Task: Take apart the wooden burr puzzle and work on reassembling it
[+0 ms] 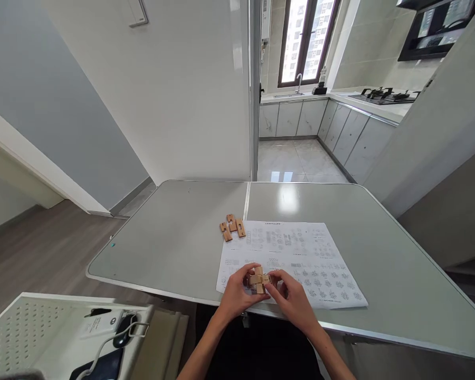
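A partly joined wooden burr puzzle, made of interlocking light-wood pieces, is held between both hands above the table's near edge. My left hand grips its left side, thumb below and fingers curled over the top. On the right side, my right hand pinches the end of a piece that sticks out. Beneath the hands lies a large white instruction sheet printed with small diagrams. Several loose notched wooden pieces rest beyond the sheet's upper left corner. The fingers hide parts of the puzzle.
The grey-green table has a metal edge and a seam down its middle. At lower left stands a white cart holding a mouse, a cable and a dark flat item. A white wall rises behind the table, with a kitchen at right.
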A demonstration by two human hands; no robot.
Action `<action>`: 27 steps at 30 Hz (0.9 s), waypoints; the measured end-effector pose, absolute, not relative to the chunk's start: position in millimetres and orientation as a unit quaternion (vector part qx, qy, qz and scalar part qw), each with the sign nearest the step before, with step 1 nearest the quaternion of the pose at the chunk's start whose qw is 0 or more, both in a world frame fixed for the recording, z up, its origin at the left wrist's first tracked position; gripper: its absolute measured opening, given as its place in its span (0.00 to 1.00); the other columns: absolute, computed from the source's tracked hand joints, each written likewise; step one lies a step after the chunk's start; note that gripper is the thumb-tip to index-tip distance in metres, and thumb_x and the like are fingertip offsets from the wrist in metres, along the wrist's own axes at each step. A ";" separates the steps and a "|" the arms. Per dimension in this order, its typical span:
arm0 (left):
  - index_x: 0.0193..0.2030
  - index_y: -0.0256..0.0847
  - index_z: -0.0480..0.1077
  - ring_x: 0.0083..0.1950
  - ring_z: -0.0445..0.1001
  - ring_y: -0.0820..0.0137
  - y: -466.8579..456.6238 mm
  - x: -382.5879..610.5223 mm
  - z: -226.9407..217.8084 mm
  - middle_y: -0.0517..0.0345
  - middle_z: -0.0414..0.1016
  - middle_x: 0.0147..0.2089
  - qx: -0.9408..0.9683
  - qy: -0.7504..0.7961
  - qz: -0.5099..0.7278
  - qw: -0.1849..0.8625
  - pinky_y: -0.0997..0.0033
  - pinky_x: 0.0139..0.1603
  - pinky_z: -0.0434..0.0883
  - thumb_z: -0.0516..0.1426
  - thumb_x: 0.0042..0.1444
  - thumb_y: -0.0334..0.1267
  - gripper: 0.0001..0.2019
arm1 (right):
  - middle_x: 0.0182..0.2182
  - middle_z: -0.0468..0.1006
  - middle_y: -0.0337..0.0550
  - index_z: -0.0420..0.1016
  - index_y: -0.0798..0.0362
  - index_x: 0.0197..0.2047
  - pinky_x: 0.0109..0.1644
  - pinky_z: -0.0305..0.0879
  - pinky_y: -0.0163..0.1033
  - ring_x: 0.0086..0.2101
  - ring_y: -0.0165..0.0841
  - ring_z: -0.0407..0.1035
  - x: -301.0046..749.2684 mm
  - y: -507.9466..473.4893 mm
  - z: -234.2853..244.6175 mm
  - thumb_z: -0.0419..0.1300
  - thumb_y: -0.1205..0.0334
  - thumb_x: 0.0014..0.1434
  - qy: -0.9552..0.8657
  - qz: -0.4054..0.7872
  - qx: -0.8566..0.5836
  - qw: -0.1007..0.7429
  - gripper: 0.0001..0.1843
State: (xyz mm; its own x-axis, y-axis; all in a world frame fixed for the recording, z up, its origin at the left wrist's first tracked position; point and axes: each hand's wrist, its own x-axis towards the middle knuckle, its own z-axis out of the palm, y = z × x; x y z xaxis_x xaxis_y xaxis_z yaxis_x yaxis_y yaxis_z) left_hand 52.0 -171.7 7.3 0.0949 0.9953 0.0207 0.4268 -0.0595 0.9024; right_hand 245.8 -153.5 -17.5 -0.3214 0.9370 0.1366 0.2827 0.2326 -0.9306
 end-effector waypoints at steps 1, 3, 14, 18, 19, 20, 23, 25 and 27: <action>0.60 0.46 0.71 0.41 0.73 0.67 -171.7 51.9 6.8 0.59 0.74 0.43 0.633 0.565 0.360 0.387 0.68 0.45 0.72 0.72 0.48 0.50 0.33 | 0.32 0.75 0.39 0.75 0.50 0.46 0.31 0.65 0.38 0.25 0.32 0.64 245.7 -153.4 -17.8 0.58 0.45 0.69 -0.688 0.438 -0.443 0.373 0.16; 0.60 0.46 0.72 0.42 0.74 0.66 -171.9 51.6 5.5 0.58 0.75 0.45 0.638 0.569 0.350 0.384 0.67 0.47 0.73 0.72 0.47 0.51 0.34 | 0.30 0.74 0.38 0.74 0.50 0.45 0.31 0.63 0.38 0.25 0.32 0.63 245.5 -153.2 -18.3 0.56 0.45 0.70 -0.687 0.446 -0.440 0.368 0.17; 0.60 0.45 0.73 0.48 0.76 0.62 -171.5 49.6 3.8 0.54 0.79 0.49 0.641 0.575 0.334 0.385 0.63 0.52 0.73 0.73 0.45 0.49 0.35 | 0.31 0.75 0.39 0.73 0.49 0.46 0.33 0.63 0.38 0.27 0.33 0.66 244.2 -152.6 -16.0 0.54 0.46 0.71 -0.691 0.450 -0.434 0.362 0.16; 0.60 0.45 0.73 0.46 0.75 0.62 -171.3 49.7 6.8 0.55 0.78 0.48 0.646 0.578 0.326 0.377 0.64 0.50 0.74 0.73 0.44 0.53 0.36 | 0.31 0.75 0.38 0.72 0.49 0.46 0.33 0.64 0.37 0.27 0.33 0.66 245.6 -153.1 -17.8 0.53 0.47 0.72 -0.699 0.445 -0.424 0.366 0.15; 0.60 0.45 0.73 0.46 0.75 0.62 -171.4 49.8 7.2 0.56 0.78 0.48 0.649 0.579 0.322 0.374 0.64 0.49 0.74 0.73 0.44 0.54 0.36 | 0.30 0.74 0.37 0.72 0.49 0.45 0.33 0.63 0.37 0.26 0.33 0.66 245.9 -153.1 -19.2 0.53 0.47 0.72 -0.700 0.444 -0.424 0.364 0.15; 0.60 0.45 0.73 0.45 0.75 0.63 -171.6 49.8 7.4 0.56 0.78 0.47 0.651 0.581 0.318 0.372 0.64 0.49 0.74 0.72 0.44 0.54 0.36 | 0.30 0.74 0.37 0.72 0.48 0.44 0.32 0.63 0.37 0.26 0.33 0.65 246.1 -153.2 -20.6 0.52 0.47 0.72 -0.702 0.442 -0.425 0.362 0.15; 0.60 0.46 0.73 0.44 0.75 0.63 -171.8 50.0 7.8 0.57 0.78 0.46 0.653 0.585 0.313 0.366 0.65 0.47 0.74 0.72 0.44 0.54 0.36 | 0.29 0.73 0.36 0.71 0.48 0.44 0.32 0.63 0.37 0.25 0.33 0.65 245.6 -153.4 -23.7 0.52 0.47 0.72 -0.704 0.432 -0.432 0.362 0.15; 0.60 0.46 0.73 0.44 0.75 0.64 -171.9 50.2 8.6 0.57 0.78 0.46 0.654 0.583 0.316 0.364 0.65 0.47 0.74 0.72 0.45 0.54 0.36 | 0.29 0.73 0.37 0.71 0.48 0.45 0.32 0.63 0.37 0.25 0.33 0.65 244.8 -154.0 -23.2 0.52 0.48 0.72 -0.704 0.430 -0.431 0.366 0.15; 0.60 0.45 0.73 0.44 0.75 0.63 -171.8 50.8 10.3 0.57 0.78 0.46 0.658 0.578 0.316 0.365 0.66 0.47 0.73 0.71 0.46 0.54 0.35 | 0.31 0.75 0.37 0.72 0.48 0.47 0.33 0.64 0.37 0.26 0.33 0.66 244.3 -154.8 -20.9 0.51 0.49 0.73 -0.705 0.433 -0.424 0.368 0.14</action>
